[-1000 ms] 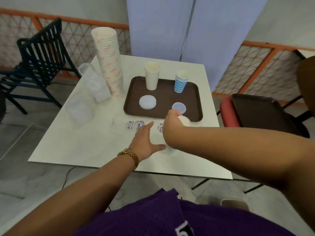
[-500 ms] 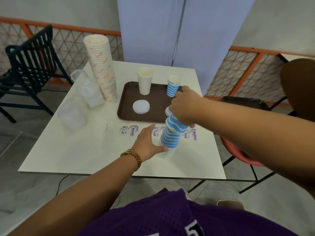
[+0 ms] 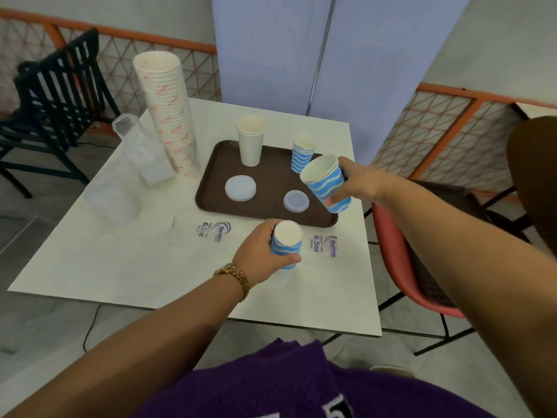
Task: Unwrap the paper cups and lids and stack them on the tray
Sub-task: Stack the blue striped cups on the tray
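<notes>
Gripping a blue-striped cup stack (image 3: 328, 184), right hand (image 3: 358, 184) holds it above the tray's (image 3: 211, 188) right edge, long axis tilted, mouth pointing up-left toward the camera. Left hand (image 3: 259, 254) curls round a second blue-striped stack (image 3: 286, 244) upright on the table (image 3: 120, 267), mouth up, just before the tray.

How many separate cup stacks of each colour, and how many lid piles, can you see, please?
Blue-striped cup stacks: 3
Plain white cup stacks: 1
Red-patterned cup stacks: 1
Lid piles on the tray: 2
Total: 7
</notes>
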`<state>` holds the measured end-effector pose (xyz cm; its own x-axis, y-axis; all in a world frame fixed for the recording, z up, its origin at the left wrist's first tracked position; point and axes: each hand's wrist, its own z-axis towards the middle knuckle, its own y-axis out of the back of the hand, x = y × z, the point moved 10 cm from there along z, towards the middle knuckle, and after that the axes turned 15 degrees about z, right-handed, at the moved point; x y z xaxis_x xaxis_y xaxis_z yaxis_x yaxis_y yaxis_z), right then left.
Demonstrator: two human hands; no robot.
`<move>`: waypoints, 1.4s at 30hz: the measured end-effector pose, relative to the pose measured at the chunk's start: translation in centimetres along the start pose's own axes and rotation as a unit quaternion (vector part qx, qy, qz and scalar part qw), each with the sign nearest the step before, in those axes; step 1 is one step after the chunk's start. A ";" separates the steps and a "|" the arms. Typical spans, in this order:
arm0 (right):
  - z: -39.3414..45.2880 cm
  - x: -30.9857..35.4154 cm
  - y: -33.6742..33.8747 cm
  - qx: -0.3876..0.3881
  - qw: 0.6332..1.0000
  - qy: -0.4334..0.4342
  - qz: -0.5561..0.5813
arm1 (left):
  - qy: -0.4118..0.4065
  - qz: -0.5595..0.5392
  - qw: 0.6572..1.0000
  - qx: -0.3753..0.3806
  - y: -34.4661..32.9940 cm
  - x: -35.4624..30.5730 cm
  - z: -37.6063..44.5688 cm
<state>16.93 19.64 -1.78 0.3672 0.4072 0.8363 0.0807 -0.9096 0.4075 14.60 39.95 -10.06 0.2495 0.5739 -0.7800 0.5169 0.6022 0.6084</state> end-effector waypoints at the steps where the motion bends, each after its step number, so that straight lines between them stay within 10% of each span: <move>1: 0.7 -0.6 0.8 -0.026 0.998 0.005 0.053 | 0.001 0.005 1.000 0.000 0.0 0.0 0.1; 7: 7.6 -3.4 6.4 -0.176 0.961 0.061 0.204 | 0.008 0.027 0.999 -0.017 0.1 0.3 0.2; 22: 21.7 -3.5 10.4 -0.255 0.947 0.084 0.178 | 0.033 0.066 0.997 -0.033 0.1 0.5 1.5; 37: 17.9 -11.3 5.4 -0.211 0.957 -0.086 0.180 | 0.052 0.057 0.997 -0.022 -0.3 0.9 1.6; 42: 12.5 -5.1 0.5 -0.058 0.997 -0.047 0.005 | 0.058 0.051 0.997 -0.016 -0.5 0.9 1.2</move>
<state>26.69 16.12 -10.41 0.4524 0.3838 0.8050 -0.0300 -0.8956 0.4439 15.54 39.44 -11.24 0.2018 0.6924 -0.6927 0.4661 0.5541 0.6897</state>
